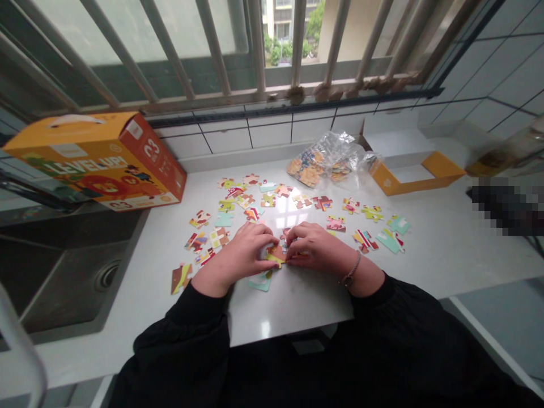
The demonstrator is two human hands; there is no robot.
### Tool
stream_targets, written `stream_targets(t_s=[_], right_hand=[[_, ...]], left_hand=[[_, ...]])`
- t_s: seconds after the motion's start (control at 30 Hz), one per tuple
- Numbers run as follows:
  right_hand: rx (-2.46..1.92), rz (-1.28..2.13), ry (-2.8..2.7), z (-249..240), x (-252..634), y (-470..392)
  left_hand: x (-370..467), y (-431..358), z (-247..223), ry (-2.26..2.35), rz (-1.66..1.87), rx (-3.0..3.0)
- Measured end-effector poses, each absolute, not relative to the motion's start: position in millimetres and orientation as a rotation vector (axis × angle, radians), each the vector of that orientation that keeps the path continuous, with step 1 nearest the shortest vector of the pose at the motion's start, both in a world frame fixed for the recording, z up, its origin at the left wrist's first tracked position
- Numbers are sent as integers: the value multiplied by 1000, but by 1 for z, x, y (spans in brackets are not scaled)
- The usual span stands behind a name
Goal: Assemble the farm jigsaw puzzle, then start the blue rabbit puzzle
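Note:
My left hand (250,248) and my right hand (312,248) meet over the white counter, fingers bent inward. Between them lies a brown and yellow-green jigsaw puzzle piece (276,255), pinched by my left thumb and fingers. The fingertips of my right hand press at its right edge, beside another piece (285,235) that is mostly covered. Whether the two are joined I cannot make out. A pale green puzzle piece (260,281) lies just below my left hand. Several loose pieces are spread in an arc around both hands, among them a brown and green one (181,277) at the left.
An orange puzzle box (97,161) stands at the back left, by the sink (72,272). Clear plastic bags (331,158) of more pieces lie at the back, beside an open orange and white carton (408,184). A barred window (255,56) is behind the counter (297,306).

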State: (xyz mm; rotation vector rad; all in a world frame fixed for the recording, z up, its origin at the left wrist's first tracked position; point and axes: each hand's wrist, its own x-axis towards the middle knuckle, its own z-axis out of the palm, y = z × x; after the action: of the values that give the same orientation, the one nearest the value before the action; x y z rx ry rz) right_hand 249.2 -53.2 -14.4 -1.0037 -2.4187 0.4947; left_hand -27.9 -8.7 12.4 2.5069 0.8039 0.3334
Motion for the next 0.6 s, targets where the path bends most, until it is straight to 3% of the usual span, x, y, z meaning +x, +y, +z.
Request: stream_targets(t_s=[0.6], right_hand=[[-1009,526,-2370,-14,246,-54]], left_hand=[[-28,-11,14,720,351,2513]])
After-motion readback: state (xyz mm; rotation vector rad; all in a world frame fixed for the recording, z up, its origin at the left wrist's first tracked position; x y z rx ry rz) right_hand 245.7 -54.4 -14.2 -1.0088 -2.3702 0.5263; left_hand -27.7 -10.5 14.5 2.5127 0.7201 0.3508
